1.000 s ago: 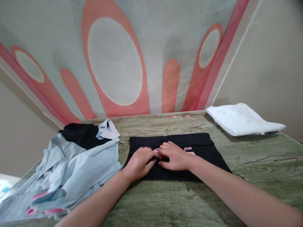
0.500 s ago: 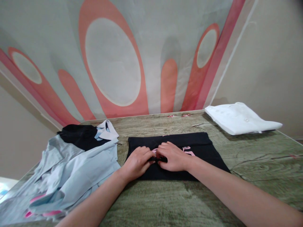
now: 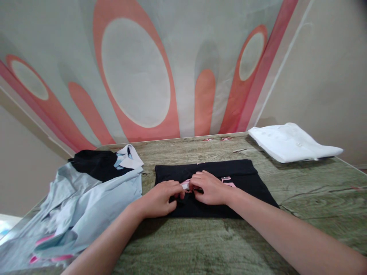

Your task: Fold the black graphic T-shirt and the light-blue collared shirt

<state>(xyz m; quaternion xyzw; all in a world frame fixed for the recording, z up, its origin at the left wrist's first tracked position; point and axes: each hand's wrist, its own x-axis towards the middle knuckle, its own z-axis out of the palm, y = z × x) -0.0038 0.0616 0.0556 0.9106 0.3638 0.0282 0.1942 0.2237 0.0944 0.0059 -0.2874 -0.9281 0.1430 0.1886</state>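
Note:
A black garment (image 3: 229, 172) with a pink print lies folded into a flat rectangle on the table. My left hand (image 3: 162, 198) rests at its left part, with the thumb apart from the curved fingers and no cloth visible between them. Close beside it, my right hand (image 3: 210, 188) is curled over the middle of the garment and seems to pinch the cloth at the print. Its fingertips are partly hidden. A pink and white bit of the print (image 3: 185, 186) shows between the two hands.
Left of the hands, light blue and grey clothes (image 3: 106, 202) lie in a loose pile with a black piece (image 3: 97, 162) and a white collar (image 3: 130, 158). A folded white garment (image 3: 292, 143) sits at the back right of the wood-patterned table (image 3: 200, 244). Behind stands a patterned wall (image 3: 186, 57).
My left hand has let go of the pinched black cloth and moved slightly left, its thumb now apart. The raised fold between the hands has dropped, showing more of the print.

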